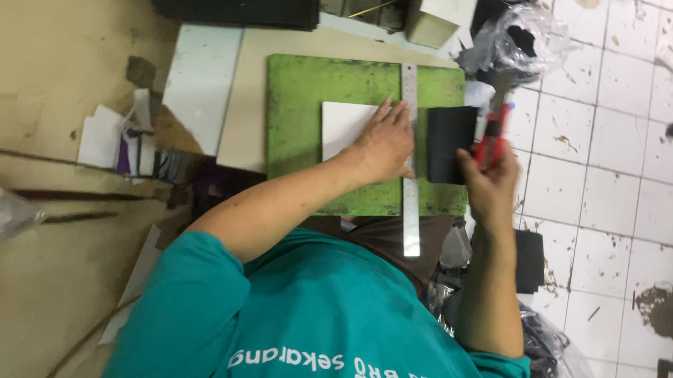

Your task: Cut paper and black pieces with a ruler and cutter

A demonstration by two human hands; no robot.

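Two hands work over a green cutting mat [310, 99] that lies on a pale board on the floor. The left hand [386, 142] lies flat, palm down, its fingers [390, 112] stretched out and close together, pressing on a white sheet [342, 126] and on the left edge of a steel ruler [409, 177]. The ruler's long axis runs from the far edge of the mat back toward the person's body, past the near edge of the mat. Just to the right of the ruler, touching or nearly touching its other edge, lies a black sheet [450, 141], so the ruler sits between the white piece and the black one. The right hand [490, 176] is at the black sheet's right side, fingers curled shut around a red-handled cutter [493, 138], whose handle points away from the person; the blade tip cannot be made out. Of the two, the right hand is nearer the black sheet, the left nearer the white. White floor tiles [613, 169] lie to the right.
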